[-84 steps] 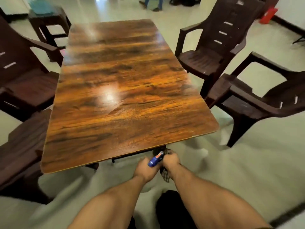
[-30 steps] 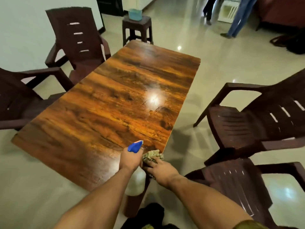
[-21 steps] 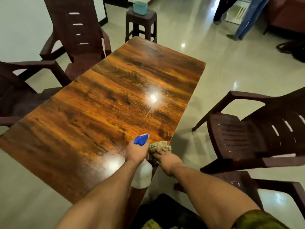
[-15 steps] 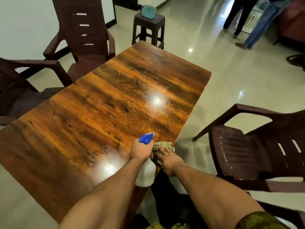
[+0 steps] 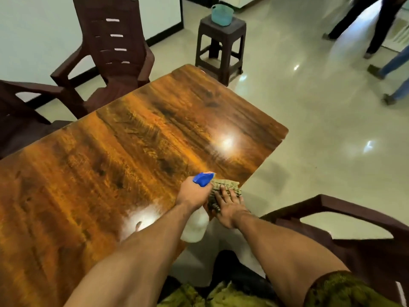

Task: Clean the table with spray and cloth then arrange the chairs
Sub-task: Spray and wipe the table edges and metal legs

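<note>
Gripping the spray bottle (image 5: 195,228) round its neck, the left hand (image 5: 193,194) holds it at the table's (image 5: 106,173) right edge, near the person, blue nozzle up and white body hanging just off the edge. Just beside it, to the right, the right hand (image 5: 229,207) lies with straight fingers flat on the cloth (image 5: 226,187), pressing it onto that edge without clasping it. A near chair (image 5: 358,244) stands right of the table; a tall-backed chair (image 5: 115,52) and a left chair (image 5: 20,111) stand along its left side. Beyond the far end a stool (image 5: 221,47) carries a teal tub (image 5: 222,14).
</note>
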`<action>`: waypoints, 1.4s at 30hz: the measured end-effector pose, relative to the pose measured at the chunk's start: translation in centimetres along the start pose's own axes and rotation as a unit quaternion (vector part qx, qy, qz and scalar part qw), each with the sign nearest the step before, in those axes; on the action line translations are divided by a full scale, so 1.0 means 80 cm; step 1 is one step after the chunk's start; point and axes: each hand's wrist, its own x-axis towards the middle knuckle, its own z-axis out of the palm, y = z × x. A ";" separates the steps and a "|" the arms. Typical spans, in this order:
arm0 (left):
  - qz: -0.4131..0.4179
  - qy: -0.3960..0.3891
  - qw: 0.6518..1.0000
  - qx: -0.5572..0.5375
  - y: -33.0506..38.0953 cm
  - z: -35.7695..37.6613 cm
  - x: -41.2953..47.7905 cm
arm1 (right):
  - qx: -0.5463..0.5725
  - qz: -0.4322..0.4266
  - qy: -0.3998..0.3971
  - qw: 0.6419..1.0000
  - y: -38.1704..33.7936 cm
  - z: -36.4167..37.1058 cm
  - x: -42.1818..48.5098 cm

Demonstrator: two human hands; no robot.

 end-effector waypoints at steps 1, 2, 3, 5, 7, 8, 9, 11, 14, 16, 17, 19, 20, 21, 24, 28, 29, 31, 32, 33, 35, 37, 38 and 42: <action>-0.010 0.003 1.000 -0.009 0.013 0.012 0.007 | 0.002 0.001 -0.005 1.000 0.021 -0.015 0.009; -0.012 0.008 1.000 -0.013 0.025 0.022 0.014 | 0.001 0.002 -0.013 1.000 0.037 -0.030 0.017; -0.023 0.016 0.999 -0.018 0.036 0.032 0.024 | 0.007 -0.001 -0.022 1.000 0.053 -0.044 0.025; -0.045 0.036 0.998 -0.030 0.055 0.050 0.046 | 0.010 -0.004 -0.029 1.000 0.080 -0.066 0.040; -0.039 0.038 0.997 -0.048 0.073 0.058 0.055 | 0.022 -0.001 -0.036 0.999 0.097 -0.076 0.050; -0.035 0.039 0.997 -0.054 0.086 0.063 0.066 | 0.026 0.004 -0.038 0.999 0.108 -0.088 0.058; -0.031 0.041 0.997 -0.060 0.094 0.067 0.076 | 0.021 0.009 -0.036 0.999 0.118 -0.096 0.067; -0.030 0.035 0.998 -0.051 0.108 0.073 0.096 | 0.031 0.030 -0.040 0.998 0.134 -0.116 0.083; -0.024 0.025 0.999 -0.042 0.128 0.085 0.131 | 0.048 0.056 -0.046 0.996 0.155 -0.148 0.109; -0.019 0.018 0.999 -0.046 0.144 0.097 0.152 | 0.062 0.068 -0.051 0.994 0.174 -0.170 0.126; -0.019 0.015 0.998 -0.053 0.149 0.103 0.162 | 0.066 0.073 -0.049 0.994 0.184 -0.177 0.134; -0.019 0.008 0.998 -0.061 0.168 0.112 0.182 | 0.072 0.078 -0.043 0.993 0.207 -0.194 0.154; -0.019 0.004 0.998 -0.052 0.181 0.117 0.196 | 0.070 0.075 -0.040 0.994 0.221 -0.206 0.166; -0.017 0.002 0.999 -0.045 0.191 0.121 0.209 | 0.067 0.068 -0.038 0.995 0.232 -0.214 0.175; -0.016 0.015 1.000 -0.022 0.227 0.137 0.253 | 0.043 0.034 -0.043 0.998 0.269 -0.247 0.211; -0.027 0.066 0.997 -0.016 0.274 0.168 0.317 | 0.013 -0.027 -0.039 0.999 0.308 -0.306 0.267; -0.030 0.073 0.997 -0.017 0.287 0.175 0.331 | -0.001 -0.044 -0.036 0.998 0.315 -0.322 0.279; -0.039 0.085 0.995 -0.041 0.310 0.195 0.352 | -0.028 -0.079 -0.048 0.995 0.330 -0.349 0.298; -0.042 0.096 0.993 -0.052 0.320 0.199 0.361 | -0.041 -0.094 -0.044 0.994 0.334 -0.358 0.306; -0.050 0.109 0.991 -0.064 0.328 0.204 0.372 | -0.054 -0.110 -0.046 0.991 0.337 -0.369 0.317; -0.070 0.133 0.983 -0.102 0.331 0.211 0.386 | -0.080 -0.132 -0.060 0.986 0.338 -0.387 0.333; -0.083 0.155 0.976 -0.130 0.335 0.213 0.388 | -0.097 -0.145 -0.071 0.982 0.338 -0.395 0.341; -0.092 0.173 0.969 -0.153 0.335 0.213 0.392 | -0.115 -0.160 -0.074 0.978 0.336 -0.405 0.349; -0.114 0.205 0.949 -0.209 0.328 0.208 0.414 | -0.171 -0.193 -0.082 0.963 0.327 -0.437 0.382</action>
